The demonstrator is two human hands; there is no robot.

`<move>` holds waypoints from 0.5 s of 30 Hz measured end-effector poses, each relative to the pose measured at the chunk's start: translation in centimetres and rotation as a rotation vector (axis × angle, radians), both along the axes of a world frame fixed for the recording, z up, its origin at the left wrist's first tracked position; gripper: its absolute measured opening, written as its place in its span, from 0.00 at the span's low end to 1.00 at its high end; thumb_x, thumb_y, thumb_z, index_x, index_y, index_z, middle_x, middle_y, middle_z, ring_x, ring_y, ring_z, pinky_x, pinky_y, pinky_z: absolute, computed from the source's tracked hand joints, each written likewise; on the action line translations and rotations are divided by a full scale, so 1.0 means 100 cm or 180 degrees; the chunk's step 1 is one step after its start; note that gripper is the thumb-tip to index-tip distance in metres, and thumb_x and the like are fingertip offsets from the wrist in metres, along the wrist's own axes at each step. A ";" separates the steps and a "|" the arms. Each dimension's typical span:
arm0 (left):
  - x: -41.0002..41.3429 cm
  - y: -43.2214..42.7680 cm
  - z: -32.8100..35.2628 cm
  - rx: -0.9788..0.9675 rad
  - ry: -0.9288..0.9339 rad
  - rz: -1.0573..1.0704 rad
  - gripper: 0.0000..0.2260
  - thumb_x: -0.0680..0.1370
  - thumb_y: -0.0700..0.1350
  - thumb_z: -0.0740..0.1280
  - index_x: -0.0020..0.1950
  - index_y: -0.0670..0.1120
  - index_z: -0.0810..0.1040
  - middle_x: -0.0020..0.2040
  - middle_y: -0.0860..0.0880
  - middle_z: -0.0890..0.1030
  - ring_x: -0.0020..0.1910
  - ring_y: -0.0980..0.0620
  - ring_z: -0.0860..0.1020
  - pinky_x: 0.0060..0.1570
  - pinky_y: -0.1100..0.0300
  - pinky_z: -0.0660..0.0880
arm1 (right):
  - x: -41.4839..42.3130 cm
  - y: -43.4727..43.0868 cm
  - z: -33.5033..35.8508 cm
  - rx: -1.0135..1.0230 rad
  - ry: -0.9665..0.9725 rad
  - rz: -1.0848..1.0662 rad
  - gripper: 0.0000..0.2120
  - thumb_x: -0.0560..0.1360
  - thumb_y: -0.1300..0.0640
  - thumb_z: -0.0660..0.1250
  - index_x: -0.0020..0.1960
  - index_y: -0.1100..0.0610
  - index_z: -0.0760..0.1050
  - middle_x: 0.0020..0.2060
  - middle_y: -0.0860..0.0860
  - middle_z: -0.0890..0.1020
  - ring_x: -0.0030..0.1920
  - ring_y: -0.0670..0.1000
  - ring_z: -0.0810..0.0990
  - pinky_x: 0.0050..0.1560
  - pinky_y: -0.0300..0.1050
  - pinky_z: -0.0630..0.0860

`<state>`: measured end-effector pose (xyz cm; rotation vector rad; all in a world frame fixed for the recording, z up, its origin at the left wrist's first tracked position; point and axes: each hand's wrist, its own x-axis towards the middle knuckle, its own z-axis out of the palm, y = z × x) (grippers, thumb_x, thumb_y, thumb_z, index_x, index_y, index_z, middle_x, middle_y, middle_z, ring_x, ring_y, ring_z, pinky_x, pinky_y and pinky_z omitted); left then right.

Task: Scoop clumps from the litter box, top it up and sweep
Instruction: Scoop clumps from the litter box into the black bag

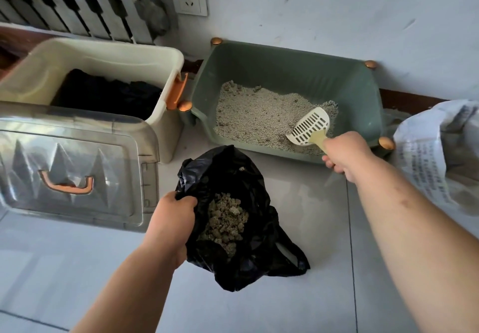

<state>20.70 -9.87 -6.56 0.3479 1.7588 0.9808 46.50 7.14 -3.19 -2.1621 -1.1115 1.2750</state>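
The right hand [346,157] has its fingers wrapped round the handle of a white slotted scoop [309,126], whose head sits empty over the near right corner of the green litter box [259,58], just above the pale litter [259,112]. The left hand [172,218] pinches the rim of a black bag [248,182] standing open on the floor [311,306] before the box, dark clumps [225,222] heaped inside. A printed sack [440,151] slumps at right; a cream bin [103,58] and clear lid [70,166] sit left.
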 end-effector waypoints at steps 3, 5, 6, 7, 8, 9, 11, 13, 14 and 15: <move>0.000 0.000 0.001 -0.0009 0.0009 0.0012 0.10 0.77 0.37 0.59 0.55 0.32 0.71 0.44 0.46 0.73 0.42 0.45 0.70 0.43 0.48 0.66 | 0.005 0.002 0.000 0.0061 -0.0165 0.0197 0.14 0.77 0.53 0.63 0.51 0.64 0.74 0.31 0.55 0.75 0.25 0.50 0.67 0.18 0.31 0.56; 0.001 0.001 0.001 -0.0013 0.0044 -0.0003 0.08 0.78 0.36 0.59 0.54 0.32 0.71 0.44 0.46 0.73 0.42 0.45 0.70 0.43 0.48 0.66 | 0.007 0.005 0.002 0.0068 -0.0444 0.0443 0.13 0.75 0.53 0.63 0.48 0.63 0.75 0.31 0.55 0.77 0.24 0.50 0.67 0.22 0.34 0.57; 0.001 0.001 0.002 -0.0012 0.0072 0.0013 0.08 0.78 0.35 0.59 0.54 0.33 0.72 0.44 0.45 0.72 0.42 0.44 0.69 0.43 0.48 0.66 | 0.007 0.007 0.004 0.0047 -0.0550 0.0535 0.12 0.74 0.52 0.64 0.47 0.63 0.75 0.31 0.55 0.78 0.24 0.50 0.67 0.24 0.35 0.57; 0.001 0.002 0.002 -0.0012 0.0077 0.0030 0.07 0.78 0.35 0.59 0.53 0.34 0.73 0.44 0.45 0.72 0.42 0.44 0.69 0.43 0.48 0.66 | 0.005 0.010 0.006 0.0020 -0.0612 0.0621 0.11 0.74 0.53 0.64 0.46 0.63 0.74 0.31 0.56 0.78 0.24 0.50 0.68 0.24 0.35 0.58; 0.001 0.003 0.003 -0.0017 0.0082 0.0040 0.07 0.78 0.35 0.59 0.53 0.34 0.72 0.44 0.45 0.72 0.42 0.45 0.69 0.43 0.48 0.66 | 0.003 0.012 0.009 -0.0016 -0.0585 0.0704 0.10 0.74 0.55 0.63 0.45 0.63 0.73 0.31 0.56 0.78 0.24 0.50 0.68 0.23 0.34 0.58; 0.002 0.003 0.003 -0.0026 0.0062 0.0052 0.08 0.78 0.36 0.59 0.53 0.33 0.71 0.44 0.45 0.72 0.42 0.45 0.69 0.43 0.48 0.66 | 0.000 0.015 0.011 -0.0081 -0.0496 0.0774 0.08 0.74 0.58 0.62 0.44 0.63 0.73 0.31 0.56 0.78 0.24 0.49 0.67 0.20 0.32 0.57; 0.005 0.004 0.003 -0.0059 0.0062 0.0066 0.10 0.77 0.37 0.59 0.56 0.33 0.71 0.44 0.46 0.73 0.42 0.45 0.70 0.43 0.48 0.66 | -0.006 0.019 0.011 -0.0237 -0.0273 0.0793 0.06 0.76 0.61 0.59 0.44 0.63 0.72 0.32 0.56 0.76 0.23 0.47 0.66 0.16 0.29 0.54; 0.009 0.005 0.004 -0.0074 0.0030 0.0067 0.12 0.77 0.37 0.59 0.57 0.33 0.71 0.44 0.46 0.73 0.42 0.45 0.70 0.43 0.48 0.67 | -0.013 0.022 0.005 -0.0405 -0.0051 0.0770 0.07 0.77 0.61 0.57 0.42 0.62 0.70 0.32 0.56 0.74 0.20 0.45 0.65 0.16 0.29 0.53; 0.010 0.005 0.005 -0.0078 0.0037 0.0057 0.12 0.76 0.38 0.59 0.58 0.34 0.71 0.45 0.46 0.73 0.42 0.45 0.70 0.43 0.48 0.67 | -0.017 0.023 0.000 -0.0502 0.0104 0.0741 0.08 0.77 0.61 0.57 0.41 0.61 0.69 0.32 0.55 0.74 0.18 0.44 0.65 0.15 0.29 0.52; 0.011 0.006 0.006 -0.0075 0.0027 0.0056 0.13 0.76 0.38 0.60 0.58 0.34 0.71 0.45 0.47 0.73 0.43 0.45 0.70 0.43 0.48 0.67 | -0.021 0.023 -0.006 -0.0584 0.0257 0.0706 0.08 0.78 0.60 0.57 0.41 0.61 0.69 0.33 0.55 0.73 0.16 0.43 0.65 0.15 0.29 0.52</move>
